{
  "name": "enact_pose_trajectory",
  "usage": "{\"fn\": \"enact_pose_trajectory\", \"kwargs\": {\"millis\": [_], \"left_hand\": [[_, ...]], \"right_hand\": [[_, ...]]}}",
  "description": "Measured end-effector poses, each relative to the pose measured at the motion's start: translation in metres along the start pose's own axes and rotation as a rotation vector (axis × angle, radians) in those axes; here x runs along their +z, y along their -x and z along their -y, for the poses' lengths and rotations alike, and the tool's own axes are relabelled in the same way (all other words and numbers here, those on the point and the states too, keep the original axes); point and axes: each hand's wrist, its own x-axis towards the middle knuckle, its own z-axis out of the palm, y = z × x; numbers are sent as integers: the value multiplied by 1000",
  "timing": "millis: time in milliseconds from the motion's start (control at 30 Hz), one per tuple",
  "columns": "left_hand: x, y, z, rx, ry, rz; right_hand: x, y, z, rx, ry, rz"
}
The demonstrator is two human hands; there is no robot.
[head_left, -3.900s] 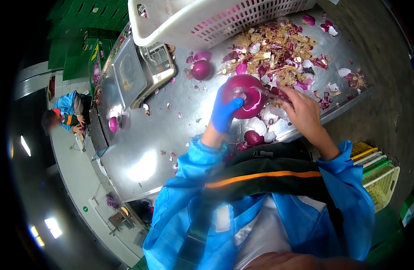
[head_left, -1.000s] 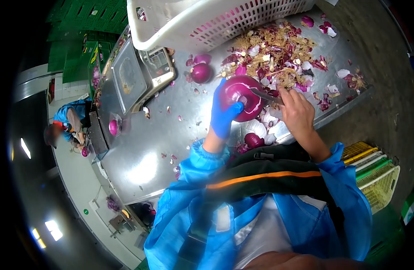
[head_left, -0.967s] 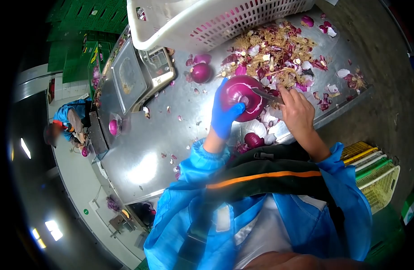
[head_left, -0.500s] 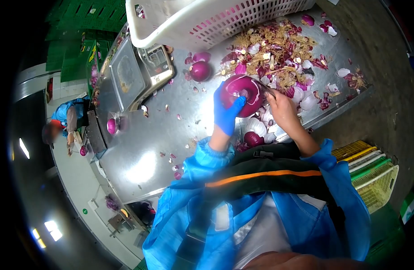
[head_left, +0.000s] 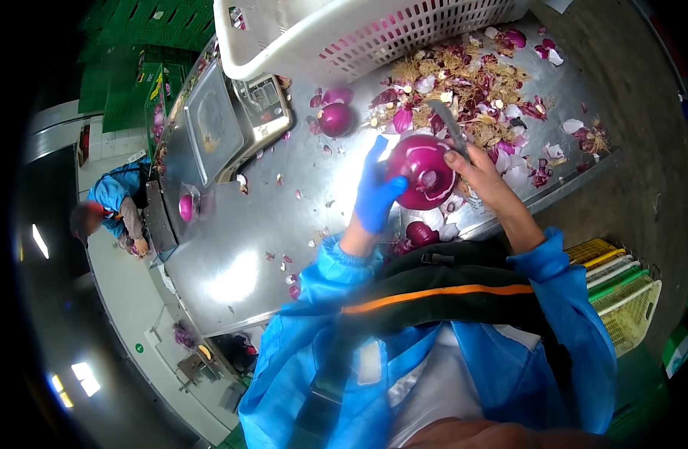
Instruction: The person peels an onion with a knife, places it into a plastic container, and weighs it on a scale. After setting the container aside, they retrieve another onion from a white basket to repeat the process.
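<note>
A large peeled red onion (head_left: 417, 168) is held up over the metal table, between my two hands. My left hand (head_left: 375, 193), in a blue glove, is at its left side with fingers stretched out and apart; the thumb touches the onion. My bare right hand (head_left: 484, 179) is wrapped round a knife (head_left: 450, 123) with a curved dark blade pointing up and away, and its thumb rests on the onion's right side. Below the onion lie pale skins and a smaller red onion (head_left: 421, 233). Another red onion (head_left: 335, 120) sits farther off, left of the peelings.
A white perforated crate (head_left: 336, 45) stands at the table's far side. Roots and skins (head_left: 478, 86) are heaped before it. Left is a weighing scale (head_left: 261, 105), and a wrapped onion (head_left: 186, 207) lies nearby. A co-worker (head_left: 115, 194) is at far left; stacked crates (head_left: 624, 307) stand right.
The onion has turned and moved slightly right. My left fingers have loosened and spread off it. My right hand has shifted right, and the knife blade now points up, clear of the onion's side.
</note>
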Motion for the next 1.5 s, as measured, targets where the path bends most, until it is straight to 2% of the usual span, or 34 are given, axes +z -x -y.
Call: {"fn": "enact_pose_trajectory", "kwargs": {"millis": [67,100,167,233,267,367,400,500,800,900,1067,1200,1267,1367,1433,1500], "left_hand": [[-5,-3,25,55,348,-4],[3,-3,24,84,258,61],[17,0,26,2,341,-120],[8,-7,24,-5,280,-154],[4,-10,22,-9,247,-168],[3,-9,14,-35,306,-191],[3,-9,11,-43,312,-186],[1,-11,7,-51,323,-171],[-4,-11,13,76,121,-126],[-1,-9,16,164,-34,-184],[7,-12,16,253,-214,-264],[2,-16,16,213,-165,-252],[5,-8,10,176,-157,-245],[2,5,9,138,-244,-116],[-3,3,14,65,-249,-91],[-8,-4,16,1,-151,-75]], "right_hand": [[7,5,2,59,-149,-42],[13,8,2,62,-219,-75],[26,13,2,-66,101,-182],[34,15,3,-200,426,-284],[30,17,3,-129,416,-229],[25,31,32,-296,601,-313],[21,37,35,-416,788,-348],[17,45,32,-532,1017,-373],[16,44,20,-519,1194,-502],[16,40,7,-444,1151,-531],[27,28,-6,-318,835,-522],[29,15,-27,-155,745,-407],[-11,-12,-89,-91,554,-354],[-9,-5,-22,222,-17,-346],[0,5,1,212,12,-229],[16,13,16,-78,202,-259]]}}
